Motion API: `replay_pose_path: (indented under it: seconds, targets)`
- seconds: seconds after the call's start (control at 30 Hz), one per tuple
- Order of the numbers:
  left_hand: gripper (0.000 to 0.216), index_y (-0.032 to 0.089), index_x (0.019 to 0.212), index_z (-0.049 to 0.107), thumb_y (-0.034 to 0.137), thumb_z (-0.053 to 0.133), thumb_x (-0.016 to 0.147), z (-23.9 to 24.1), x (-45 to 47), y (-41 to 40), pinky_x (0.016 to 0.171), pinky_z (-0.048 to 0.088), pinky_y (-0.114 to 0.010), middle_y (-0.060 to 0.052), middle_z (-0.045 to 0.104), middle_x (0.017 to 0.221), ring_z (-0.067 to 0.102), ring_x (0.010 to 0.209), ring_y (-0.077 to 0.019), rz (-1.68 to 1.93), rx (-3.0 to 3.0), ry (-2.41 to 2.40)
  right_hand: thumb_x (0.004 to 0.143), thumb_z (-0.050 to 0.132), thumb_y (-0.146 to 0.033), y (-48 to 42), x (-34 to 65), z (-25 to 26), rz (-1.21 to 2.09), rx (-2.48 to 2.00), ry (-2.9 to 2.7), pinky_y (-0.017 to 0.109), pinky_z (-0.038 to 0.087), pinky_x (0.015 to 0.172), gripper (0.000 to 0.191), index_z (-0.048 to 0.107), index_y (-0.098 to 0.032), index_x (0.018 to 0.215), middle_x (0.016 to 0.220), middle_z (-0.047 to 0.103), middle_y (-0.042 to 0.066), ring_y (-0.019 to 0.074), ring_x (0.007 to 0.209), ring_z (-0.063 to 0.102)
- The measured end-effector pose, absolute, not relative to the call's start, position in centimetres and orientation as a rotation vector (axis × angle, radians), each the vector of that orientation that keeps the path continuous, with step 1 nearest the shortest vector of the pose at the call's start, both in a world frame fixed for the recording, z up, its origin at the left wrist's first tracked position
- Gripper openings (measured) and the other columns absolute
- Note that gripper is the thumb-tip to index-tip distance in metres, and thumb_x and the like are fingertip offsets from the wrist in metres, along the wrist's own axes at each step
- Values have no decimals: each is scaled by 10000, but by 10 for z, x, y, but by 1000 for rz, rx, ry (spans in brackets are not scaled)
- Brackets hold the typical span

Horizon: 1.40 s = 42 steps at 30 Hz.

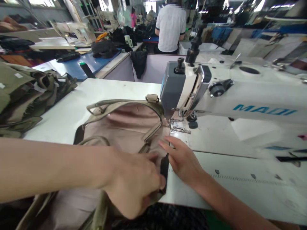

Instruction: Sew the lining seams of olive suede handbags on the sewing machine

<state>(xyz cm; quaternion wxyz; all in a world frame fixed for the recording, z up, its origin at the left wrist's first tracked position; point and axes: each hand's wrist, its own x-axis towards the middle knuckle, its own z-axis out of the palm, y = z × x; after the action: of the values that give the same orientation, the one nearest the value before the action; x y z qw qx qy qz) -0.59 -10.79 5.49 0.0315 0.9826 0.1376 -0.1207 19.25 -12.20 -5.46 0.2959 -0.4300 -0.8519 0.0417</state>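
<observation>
An olive bag [120,137] with a pinkish-beige lining lies opened out on the white table, its far right edge by the needle area of a sewing machine [187,95]. My left hand [136,179] reaches across the bag with its fingers curled round the near right edge, beside a dark corner patch. My right hand [182,156] rests at the bag's right edge, just in front of the presser foot, fingers stretched out over the lining. An open zipper [153,134] runs along the bag's opening. Part of the bag hangs toward my lap under my left forearm.
A pile of olive bag pieces [26,99] lies at the left. A dark thread cone [86,69] stands behind the table's far left corner. Another sewing machine [76,32] is further back. A person in a white shirt [170,28] stands beyond the partition.
</observation>
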Motion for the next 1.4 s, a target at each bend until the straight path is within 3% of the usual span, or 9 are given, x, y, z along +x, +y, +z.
replay_pose_path:
  seconds: [0.13,0.33,0.5,0.67,0.83,0.93,1.07,1.17,1.4]
  targets:
    - [128,172,899,602,118,490,868,51,-4,-84,831,449,-381,-43,655,759,588,645,-191,-264,3117,425,962,414,-106,-157,194,-53,239,-1186,-2131,453,560,899,347,594,-157,1254,1180,621,138,259,1087,594]
    - [456,92,1308,481,196,536,868,27,-23,-71,814,433,-381,-108,661,1024,625,891,-248,-253,3057,898,1000,440,-143,-168,188,-46,420,-1207,-1969,376,569,841,299,602,-178,1250,1100,637,108,221,987,620]
    - [318,154,1095,603,110,537,787,32,-18,-68,852,427,-350,-66,641,1028,603,950,-228,-205,2838,776,966,451,-141,-157,187,-44,436,-1272,-1972,385,556,738,360,571,-176,1304,924,703,82,234,816,642]
    - [63,173,850,601,207,550,838,40,-18,-72,831,391,-372,-8,623,718,580,729,-200,-224,2707,726,914,477,-149,-164,177,-38,1067,-1284,-1686,305,557,691,540,384,-202,1443,949,751,44,180,744,688]
    - [172,171,735,588,284,567,863,45,-24,-73,882,353,-403,-11,612,639,555,657,-186,-287,2717,754,837,469,-138,-170,169,-34,1439,-1268,-1484,251,532,533,621,353,-239,1438,1080,676,71,151,673,678]
    - [163,175,774,591,316,649,831,45,-26,-73,875,352,-384,-10,627,666,567,695,-198,-327,2732,774,830,497,-240,-163,175,-39,1323,-1360,-1234,225,486,413,594,341,-223,1404,1226,547,136,162,678,672]
    - [326,179,779,592,484,699,823,41,-26,-73,831,353,-353,-14,636,687,563,727,-210,-286,2773,717,836,480,-222,-155,181,-40,1119,-1390,-1380,328,575,641,520,417,-180,1351,1116,606,125,203,805,665]
    - [289,175,783,580,435,625,902,38,-27,-73,830,345,-343,-10,630,687,556,713,-195,-247,2793,643,849,442,-129,-160,178,-31,914,-1375,-1597,377,544,820,508,482,-217,1347,1044,657,76,203,878,649]
    - [342,159,870,575,457,453,985,37,-29,-73,768,362,-366,-34,613,746,550,693,-212,-174,2937,784,953,349,-42,-172,171,-31,802,-966,-2021,255,546,787,494,458,-246,1389,1022,693,30,161,889,666]
